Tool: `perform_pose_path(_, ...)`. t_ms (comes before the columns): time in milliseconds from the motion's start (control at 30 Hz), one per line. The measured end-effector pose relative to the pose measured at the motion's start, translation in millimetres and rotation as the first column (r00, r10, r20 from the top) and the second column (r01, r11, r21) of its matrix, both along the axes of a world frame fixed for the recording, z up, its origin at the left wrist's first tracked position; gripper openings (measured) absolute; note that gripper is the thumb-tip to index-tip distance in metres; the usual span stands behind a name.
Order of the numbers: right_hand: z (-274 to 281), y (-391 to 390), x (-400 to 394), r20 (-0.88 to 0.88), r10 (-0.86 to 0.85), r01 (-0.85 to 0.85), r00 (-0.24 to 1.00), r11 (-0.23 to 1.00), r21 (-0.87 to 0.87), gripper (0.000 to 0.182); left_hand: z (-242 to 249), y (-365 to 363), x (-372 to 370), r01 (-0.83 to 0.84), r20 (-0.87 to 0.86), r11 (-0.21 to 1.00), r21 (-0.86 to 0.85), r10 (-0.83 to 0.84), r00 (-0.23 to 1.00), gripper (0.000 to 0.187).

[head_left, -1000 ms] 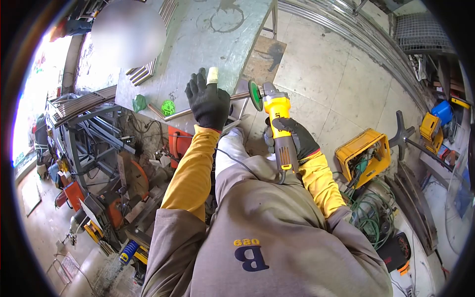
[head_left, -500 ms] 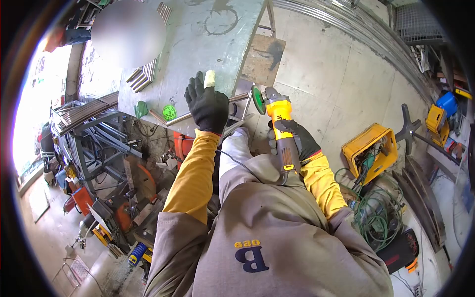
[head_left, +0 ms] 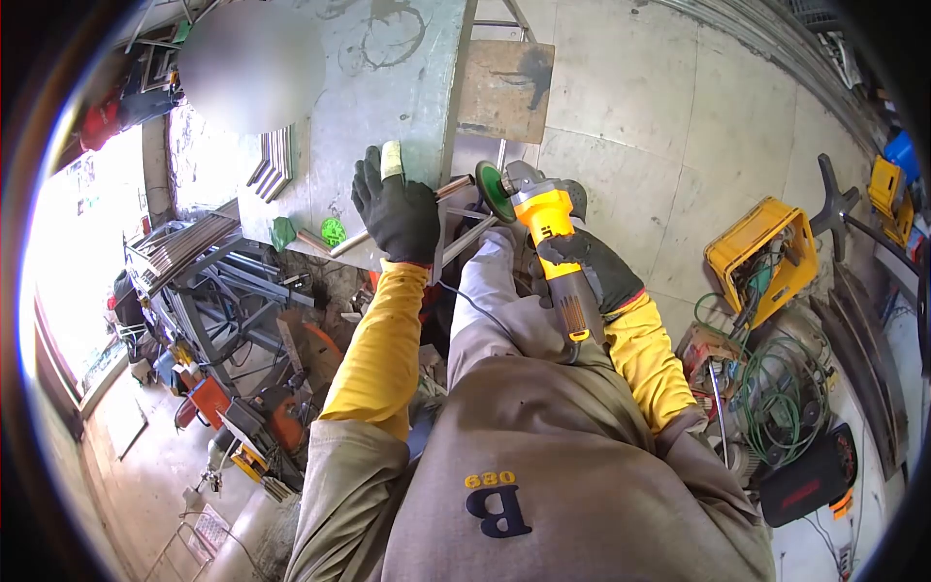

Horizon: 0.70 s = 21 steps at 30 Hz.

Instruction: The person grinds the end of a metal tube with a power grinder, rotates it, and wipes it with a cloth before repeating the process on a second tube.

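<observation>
Your gloved left hand (head_left: 396,213) presses flat, fingers spread, on a metal tube (head_left: 402,215) lying along the near edge of the steel table (head_left: 388,78). Your right hand (head_left: 590,267) is closed around the yellow angle grinder (head_left: 553,242), its green disc (head_left: 493,184) just beside the tube's right end. Far left on the table lie stacked bars (head_left: 273,163). A yellow crate (head_left: 761,257) and coiled green cable (head_left: 781,388) crowd the floor at right.

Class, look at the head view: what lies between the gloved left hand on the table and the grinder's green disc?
In the head view, only the thin metal rod spans from the black-gloved left hand toward the yellow angle grinder's green disc.
</observation>
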State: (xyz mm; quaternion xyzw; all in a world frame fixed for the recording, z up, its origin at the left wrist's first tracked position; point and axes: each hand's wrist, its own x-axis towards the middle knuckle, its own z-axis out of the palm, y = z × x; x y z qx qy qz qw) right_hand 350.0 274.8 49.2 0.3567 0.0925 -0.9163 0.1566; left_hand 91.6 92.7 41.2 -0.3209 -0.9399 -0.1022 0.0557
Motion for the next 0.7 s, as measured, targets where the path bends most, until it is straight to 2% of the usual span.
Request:
perform_pose_path(67, -1.6, 1.3, 0.4, -0.081, 0.011, -0.011, 0.997, 1.000, 0.003, 0.050, -0.3, -0.6, 0.5, 0.005, -0.006, 1.000, 0.015, -0.005, 1.000, 0.067)
perform_pose_path(200, 14.4, 2.9, -6.1, -0.058, -0.033, 0.032, 0.998, 0.999, -0.031, 0.043, 1.9, 0.5, 1.8, 0.006, -0.016, 1.000, 0.014, -0.006, 1.000, 0.066)
perform_pose_path(267, 19.2, 5.6, -7.4, -0.070, 0.010, -0.004, 0.998, 0.996, 0.086, 0.046, 3.4, 2.0, 2.4, 0.002, -0.027, 1.000, 0.010, -0.001, 1.000, 0.064)
perform_pose_path(300, 21.2, 8.2, -8.2, -0.070, 0.016, -0.010, 0.997, 0.996, 0.090, 0.046, 3.4, 3.0, 2.6, -0.007, -0.026, 1.000, -0.007, 0.007, 1.000, 0.065)
perform_pose_path(367, 24.3, 12.6, -9.3, -0.049, 0.118, -0.107, 0.992, 0.977, 0.185, 0.048, 3.6, 4.3, 2.3, -0.022, -0.026, 1.000, -0.022, 0.021, 0.999, 0.066)
perform_pose_path(700, 17.2, 12.5, -8.7, -0.092, 0.125, -0.101, 0.988, 0.968, 0.230, 0.052, -1.5, 3.6, 1.6, -0.021, -0.071, 1.000, 0.009, 0.021, 0.997, 0.066)
